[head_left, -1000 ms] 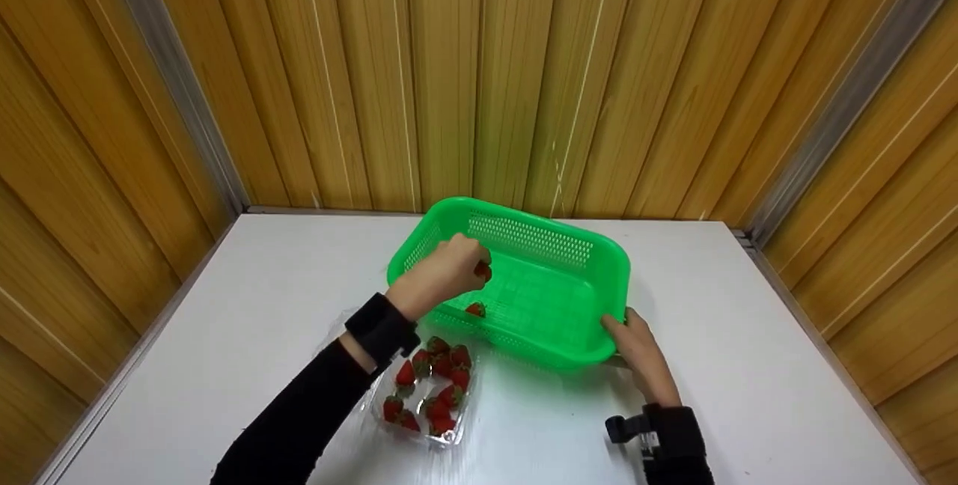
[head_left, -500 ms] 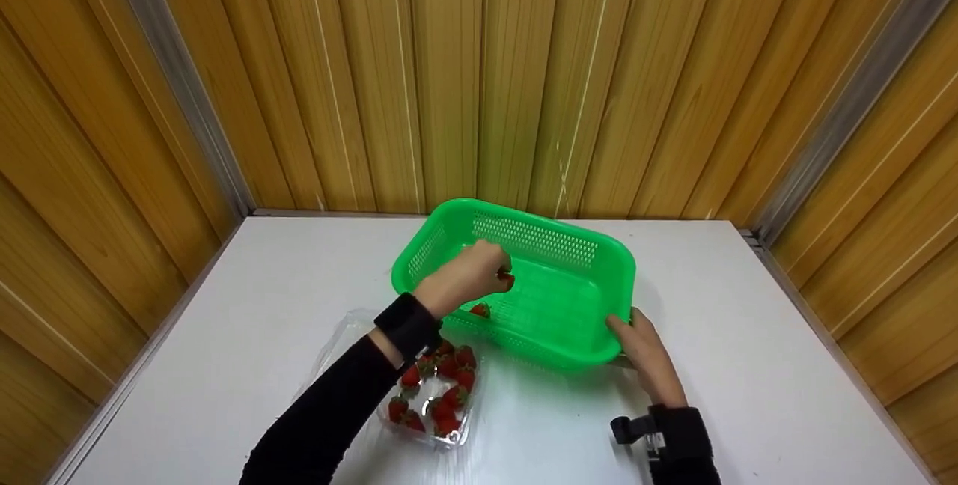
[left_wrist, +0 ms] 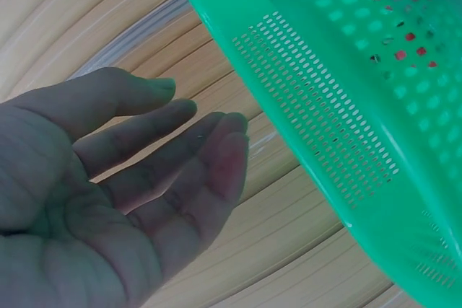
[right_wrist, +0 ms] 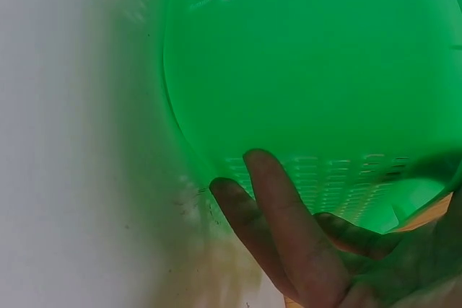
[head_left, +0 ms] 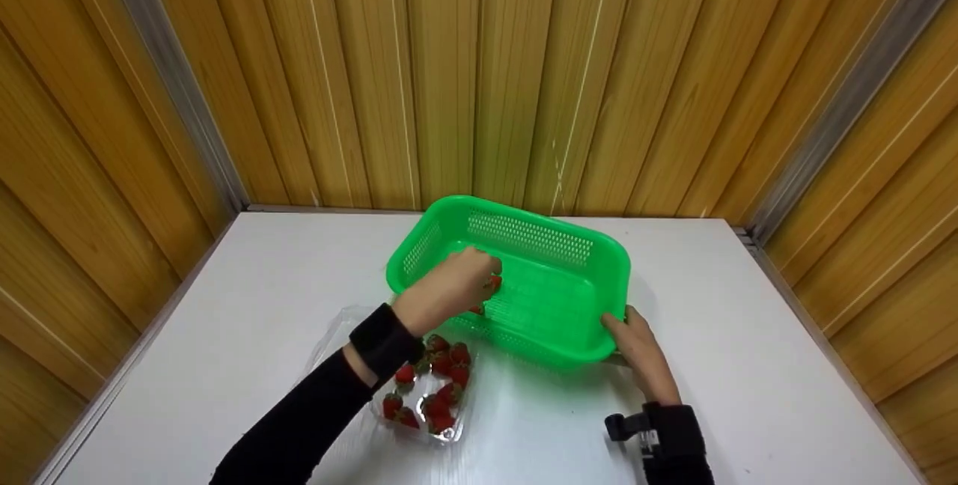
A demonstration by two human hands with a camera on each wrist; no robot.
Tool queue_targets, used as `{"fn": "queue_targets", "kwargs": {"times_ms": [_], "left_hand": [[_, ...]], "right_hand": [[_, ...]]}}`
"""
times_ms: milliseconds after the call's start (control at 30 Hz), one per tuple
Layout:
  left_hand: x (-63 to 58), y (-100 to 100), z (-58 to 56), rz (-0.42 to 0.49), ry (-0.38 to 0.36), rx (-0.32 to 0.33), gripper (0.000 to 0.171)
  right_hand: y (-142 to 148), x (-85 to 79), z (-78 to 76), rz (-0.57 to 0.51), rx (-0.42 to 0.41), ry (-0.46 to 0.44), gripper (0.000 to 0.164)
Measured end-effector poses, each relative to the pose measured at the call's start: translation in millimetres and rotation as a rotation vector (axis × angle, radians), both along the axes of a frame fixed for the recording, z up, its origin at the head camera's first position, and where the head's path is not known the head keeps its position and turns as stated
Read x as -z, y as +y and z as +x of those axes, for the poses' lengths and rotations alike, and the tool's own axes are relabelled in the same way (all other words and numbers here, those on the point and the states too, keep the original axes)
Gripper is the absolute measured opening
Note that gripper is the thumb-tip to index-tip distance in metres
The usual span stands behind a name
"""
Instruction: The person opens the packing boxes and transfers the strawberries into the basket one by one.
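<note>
A green plastic basket (head_left: pixel 554 298) with perforated sides stands toward the back of the table. My left hand (head_left: pixel 458 279) is over its left part, a strawberry (head_left: pixel 494 283) showing right at the fingertips in the head view. In the left wrist view that hand (left_wrist: pixel 144 171) has its fingers loosely spread with nothing between them. Another strawberry (head_left: pixel 477 309) is partly hidden by the hand inside the basket. At the basket's right corner my right hand (head_left: pixel 640 346) grips the rim, thumb over it; its fingers (right_wrist: pixel 285 221) lie against the outer wall in the right wrist view.
A clear plastic punnet (head_left: pixel 449 436) holding several strawberries (head_left: pixel 440 361) sits in front of the basket, its transparent lid (head_left: pixel 333 335) folded out leftward. My left forearm (head_left: pixel 299 410) crosses above them. Wood-look panels (head_left: pixel 516 81) wall the white table (head_left: pixel 748 365) at the back and sides.
My left hand has lowered slightly into the basket, and the strawberry at its fingertips sits lower. In the left wrist view the fingers are now apart. My right hand stays on the rim.
</note>
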State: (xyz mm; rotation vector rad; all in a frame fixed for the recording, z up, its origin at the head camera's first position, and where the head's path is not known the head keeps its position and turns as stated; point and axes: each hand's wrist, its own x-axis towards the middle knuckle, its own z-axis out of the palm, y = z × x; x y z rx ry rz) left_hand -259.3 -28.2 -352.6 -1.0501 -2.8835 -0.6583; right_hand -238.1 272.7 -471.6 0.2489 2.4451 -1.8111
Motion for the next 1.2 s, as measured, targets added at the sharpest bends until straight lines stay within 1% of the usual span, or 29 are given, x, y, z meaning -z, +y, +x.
{"fn": "queue_targets", "kwargs": {"times_ms": [33, 100, 167, 200, 267, 300, 333, 400, 500, 567, 600, 667, 733, 800, 933, 1033, 1100, 1133, 1200], "left_hand": [[-0.1, -3.1, 4.5, -0.003, 0.002, -0.007, 0.016], [0.2, -9.7, 14.2, -0.034, 0.028, -0.025, 0.011], [2.4, -16.7, 24.7, -0.061, 0.035, -0.059, 0.019], [4.3, -20.1, 30.0, -0.076, 0.031, -0.079, 0.023], [9.1, -26.4, 39.8, -0.124, 0.012, -0.114, 0.021], [12.3, -29.3, 43.9, -0.136, -0.007, -0.130, 0.018], [15.9, -32.6, 47.7, -0.145, -0.011, -0.134, 0.015], [24.9, -37.4, 52.4, -0.192, -0.038, -0.160, 0.014], [41.3, -42.9, 56.6, -0.265, -0.074, -0.191, 0.024], [53.3, -45.0, 58.6, -0.320, -0.115, -0.222, 0.024], [59.0, -46.1, 59.9, -0.340, -0.126, -0.225, 0.023], [68.4, -48.0, 62.3, -0.386, -0.119, -0.213, 0.022], [75.8, -48.6, 63.5, -0.410, -0.080, -0.190, 0.022], [81.7, -47.7, 63.8, -0.450, 0.004, -0.164, 0.025], [92.4, -43.5, 64.5, -0.619, 0.229, -0.138, 0.028], [100.2, -40.3, 65.6, -0.761, 0.370, -0.125, 0.032], [104.2, -38.9, 65.6, -0.792, 0.414, -0.122, 0.035], [105.2, -38.6, 65.3, -0.785, 0.416, -0.124, 0.035], [105.5, -38.6, 64.5, -0.736, 0.393, -0.126, 0.034]], "right_hand": [[-0.6, 0.0, 0.2, 0.002, 0.000, 0.002, 0.046], [-1.9, -0.9, 1.0, 0.005, 0.000, 0.003, 0.046], [-2.6, -1.6, 1.1, 0.006, -0.001, 0.003, 0.048], [-2.7, -1.9, 1.1, 0.006, -0.002, 0.001, 0.049], [-1.9, -1.6, 1.0, 0.002, -0.004, -0.004, 0.050], [-1.2, -1.3, 0.7, 0.002, -0.005, -0.007, 0.051], [-0.3, -0.9, 0.7, 0.001, -0.004, -0.009, 0.051], [1.5, -0.3, 0.9, -0.004, -0.005, -0.016, 0.052], [2.7, -0.6, 2.0, -0.003, -0.003, -0.016, 0.053], [2.2, -0.9, 2.4, -0.004, -0.005, -0.015, 0.054], [1.6, -1.0, 2.4, -0.005, -0.005, -0.015, 0.054], [0.1, -1.1, 1.7, -0.007, -0.008, -0.014, 0.053], [-0.8, -1.2, 1.3, -0.009, -0.006, -0.013, 0.051], [-1.3, -1.5, 1.3, -0.015, -0.001, -0.011, 0.049], [-1.7, -0.8, 1.3, -0.026, 0.003, -0.001, 0.048], [-1.8, 0.3, 0.9, -0.033, 0.000, 0.004, 0.050], [-1.6, 0.6, 0.5, -0.032, 0.000, 0.003, 0.052], [-1.4, 0.7, 0.2, -0.030, 0.000, 0.002, 0.053], [-0.7, 0.8, 0.2, -0.033, -0.001, -0.005, 0.052]]}}
